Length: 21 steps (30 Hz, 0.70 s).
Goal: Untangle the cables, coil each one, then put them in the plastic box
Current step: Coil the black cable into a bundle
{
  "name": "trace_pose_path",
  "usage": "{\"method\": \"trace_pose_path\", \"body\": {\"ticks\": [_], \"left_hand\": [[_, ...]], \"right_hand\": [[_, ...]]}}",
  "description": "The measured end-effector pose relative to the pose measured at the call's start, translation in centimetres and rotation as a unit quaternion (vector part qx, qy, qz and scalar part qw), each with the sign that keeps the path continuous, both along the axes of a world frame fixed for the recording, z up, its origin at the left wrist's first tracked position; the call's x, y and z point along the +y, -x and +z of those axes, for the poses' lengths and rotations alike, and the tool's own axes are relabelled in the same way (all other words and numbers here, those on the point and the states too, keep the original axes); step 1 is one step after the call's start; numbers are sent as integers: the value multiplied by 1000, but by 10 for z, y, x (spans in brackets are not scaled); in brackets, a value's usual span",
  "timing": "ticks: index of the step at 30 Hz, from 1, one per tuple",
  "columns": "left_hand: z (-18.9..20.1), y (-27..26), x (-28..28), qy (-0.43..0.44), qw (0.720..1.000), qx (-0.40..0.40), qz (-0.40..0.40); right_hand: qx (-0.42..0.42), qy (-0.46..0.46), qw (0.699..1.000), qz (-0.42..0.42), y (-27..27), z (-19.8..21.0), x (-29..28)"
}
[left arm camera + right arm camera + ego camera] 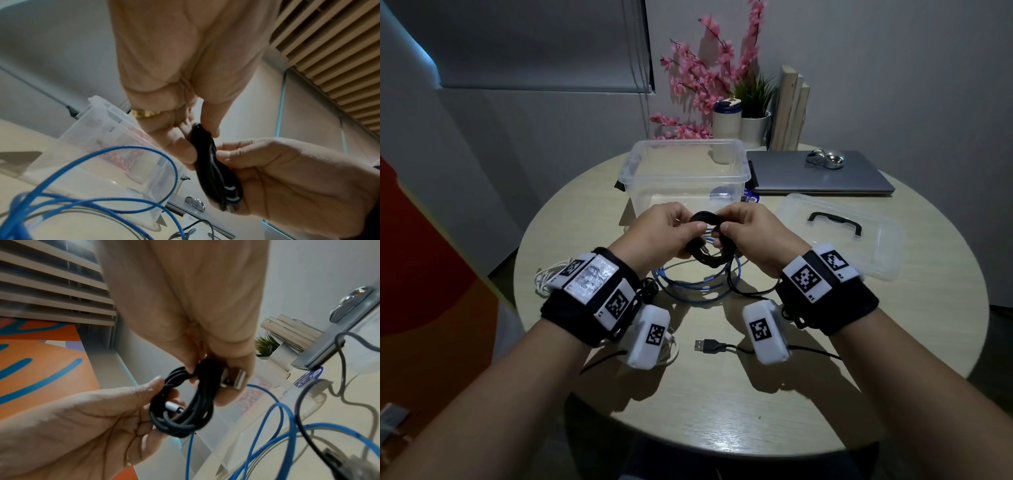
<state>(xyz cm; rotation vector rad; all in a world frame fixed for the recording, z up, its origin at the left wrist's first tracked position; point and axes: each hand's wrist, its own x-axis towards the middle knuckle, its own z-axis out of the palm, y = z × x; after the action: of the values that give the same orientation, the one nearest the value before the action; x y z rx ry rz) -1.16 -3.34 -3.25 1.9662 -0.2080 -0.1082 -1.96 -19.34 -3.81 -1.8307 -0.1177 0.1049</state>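
Observation:
A black cable coil (705, 245) hangs above the table between both hands, just in front of the clear plastic box (685, 171). My left hand (681, 226) pinches its left side with thumb and fingers; the right hand (732, 228) pinches the right side. In the right wrist view the right hand (216, 369) pins the silver USB plug (234, 378) against the coil (180, 412), and a small white-tipped plug sits inside the loops. In the left wrist view the coil (213, 170) is edge-on. A blue cable (698, 286) lies in loose loops on the table below.
A second black cable with a USB plug (705, 344) lies near the front. A white cable (544, 277) sits behind my left wrist. The box lid (839, 233) lies at the right. A closed laptop (818, 174) with a mouse (825, 159), a bottle and plants stand behind.

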Motion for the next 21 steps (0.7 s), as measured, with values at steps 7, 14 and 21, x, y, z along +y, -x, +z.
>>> {"method": "trace_pose_path", "body": {"ticks": [7,14,21], "left_hand": [[-11,6,10,3,999,41,20],[-14,11,33,-118,991,58,-2],[-19,21,40,-226,968,103,-15]], "right_hand": [[13,-3,1000,28,4,-1,3],[-8,172,983,69,10,-17,9],[4,448,875,185,37,-19,8]]}}
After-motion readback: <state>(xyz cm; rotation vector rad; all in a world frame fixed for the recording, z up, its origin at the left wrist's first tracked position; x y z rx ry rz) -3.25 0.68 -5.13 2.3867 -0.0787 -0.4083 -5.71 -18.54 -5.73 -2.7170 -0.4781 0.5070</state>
